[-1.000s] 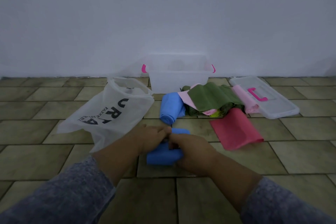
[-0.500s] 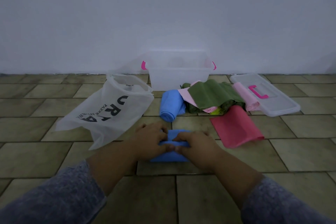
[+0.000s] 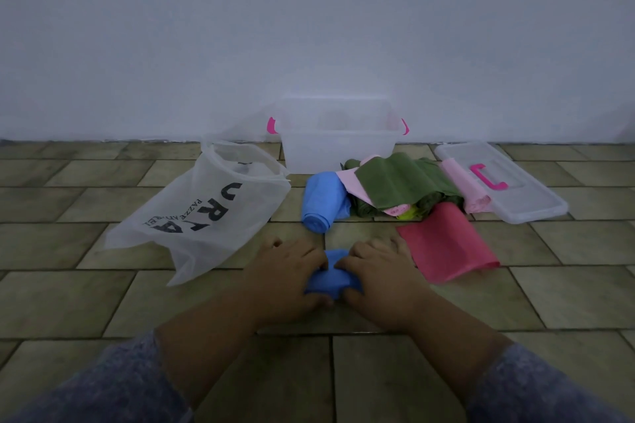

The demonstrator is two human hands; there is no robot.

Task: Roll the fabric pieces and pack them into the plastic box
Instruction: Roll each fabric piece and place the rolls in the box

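Both hands are low centre on the olive-brown tiled floor (image 3: 103, 302). The left hand (image 3: 287, 273) and right hand (image 3: 379, 273) sit side by side, fingers curled over the top of a soft blue fabric piece (image 3: 331, 280), with the thumbs at its near edge. Each hand grips one end, and only the bunched middle shows between them. The piece lies on the floor, not in the box.

- **12 o'clock from the hands:** a clear plastic box with pink side handles (image 3: 338, 154), open-topped, against the white wall (image 3: 309, 27). Contents too hazy to tell.
- **12 to 1 o'clock, just in front of the box:** a rolled blue fabric tube (image 3: 321, 204), then a heap of dark green fabric (image 3: 402, 182) over pale pink fabric pieces (image 3: 462, 187).
- **2 o'clock:** a flat coral-red fabric sheet (image 3: 446, 247), just beside the right hand.
- **2 o'clock, farther out:** a clear plastic lid with pink handle (image 3: 522, 206), flat on the floor. Pale pink fabric overlaps its left edge.
- **10 o'clock:** a translucent white bag with black lettering (image 3: 206, 216), lying on its side with its mouth towards the wall.
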